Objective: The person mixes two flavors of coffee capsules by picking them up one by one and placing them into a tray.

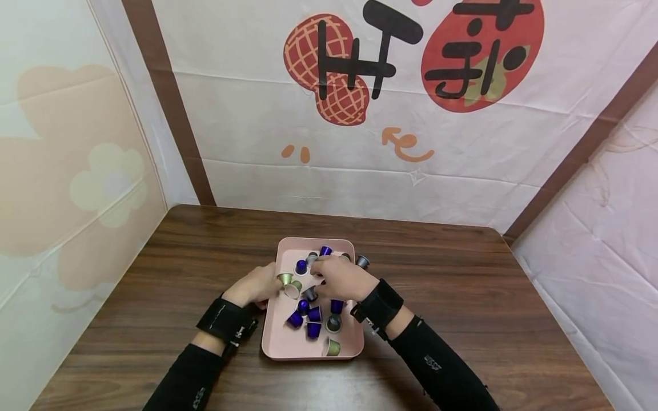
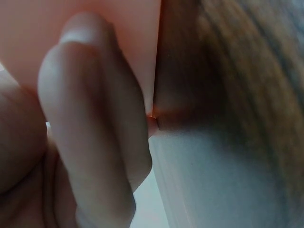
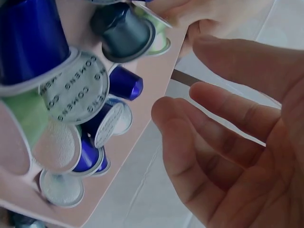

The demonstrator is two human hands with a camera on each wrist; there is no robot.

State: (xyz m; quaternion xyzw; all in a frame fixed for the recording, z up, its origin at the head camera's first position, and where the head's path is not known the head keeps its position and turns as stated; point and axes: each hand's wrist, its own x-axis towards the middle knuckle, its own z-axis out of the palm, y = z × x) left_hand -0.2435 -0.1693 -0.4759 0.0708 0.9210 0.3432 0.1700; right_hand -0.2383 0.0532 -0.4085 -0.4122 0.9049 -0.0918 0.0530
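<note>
A pink tray (image 1: 272, 342) stands on the table with several coffee capsules in it. My left hand (image 1: 259, 283) grips the tray's left rim, its fingers (image 2: 90, 128) bent against the side. Over the upper middle of the tray hovers my right hand (image 1: 341, 278), thumb and fingers apart with nothing between them in the right wrist view. Beneath it lies a dark grey capsule (image 1: 310, 294). Beside the left hand are two green capsules (image 1: 285, 278). Blue capsules (image 1: 313, 330) cluster lower down, and another green capsule (image 1: 332, 347) lies near the front rim.
A grey capsule (image 1: 362, 262) sits at the tray's right edge, close by the right hand. Wood-grained table (image 1: 462, 319) surrounds the tray. Printed cloth (image 1: 247, 114) hangs behind the table and along both sides.
</note>
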